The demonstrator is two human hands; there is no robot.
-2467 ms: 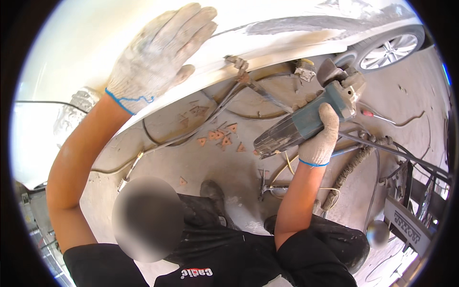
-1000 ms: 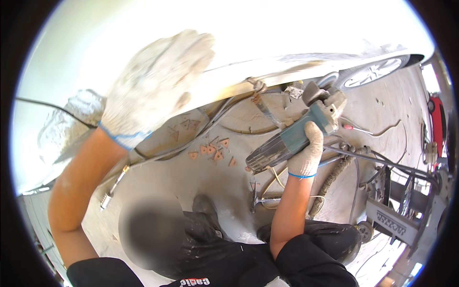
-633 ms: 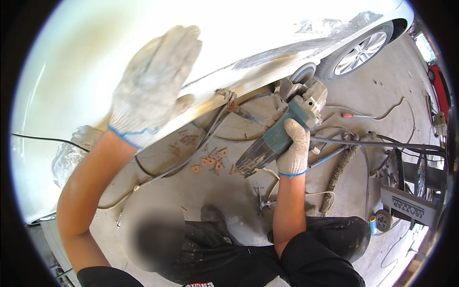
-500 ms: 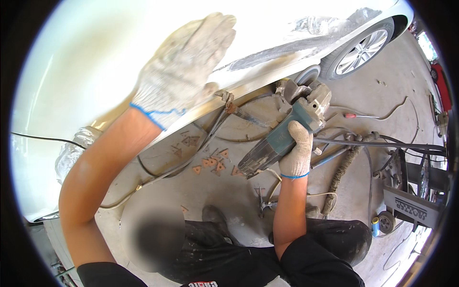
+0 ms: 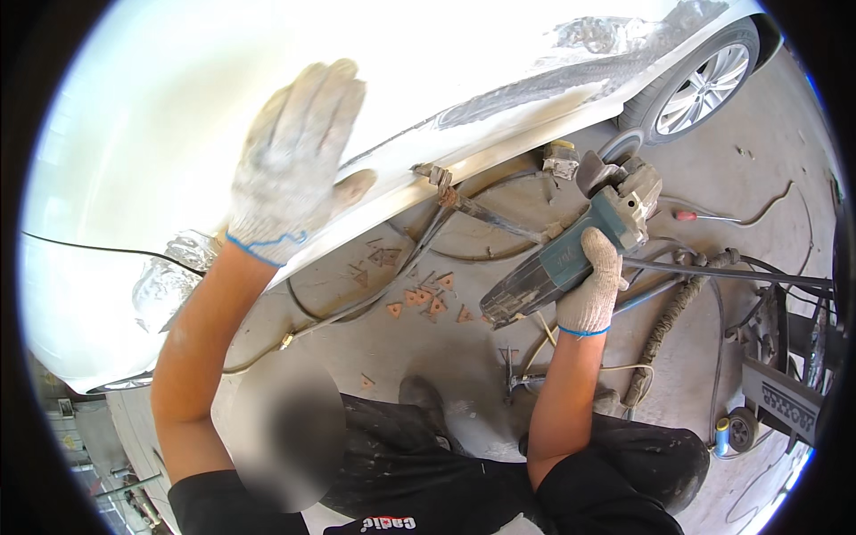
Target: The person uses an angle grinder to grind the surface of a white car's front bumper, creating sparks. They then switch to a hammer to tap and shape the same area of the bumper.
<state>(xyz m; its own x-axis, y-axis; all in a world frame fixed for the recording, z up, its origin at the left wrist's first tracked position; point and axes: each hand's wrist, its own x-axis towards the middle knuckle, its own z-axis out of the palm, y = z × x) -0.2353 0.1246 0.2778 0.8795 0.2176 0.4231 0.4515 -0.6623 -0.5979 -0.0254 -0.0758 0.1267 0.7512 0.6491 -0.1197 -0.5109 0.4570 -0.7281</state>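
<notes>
Knit-gloved hands (image 5: pixel 290 174), scuffed teal grinder (image 5: pixel 560 260) in the right, glossy white bodywork (image 5: pixel 160 160)

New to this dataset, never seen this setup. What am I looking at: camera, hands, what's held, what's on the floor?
No robot here: a person wearing gloves. The view comes from the left of two head-worn fisheye cameras looking down, so straight edges bend. The right hand grips a green-and-black angle grinder. The left hand is open, fingers extended, at the white car's side; I can't tell whether it touches. On the floor lie small reddish triangular pieces, a wrapped hose and a red-handled screwdriver.
</notes>
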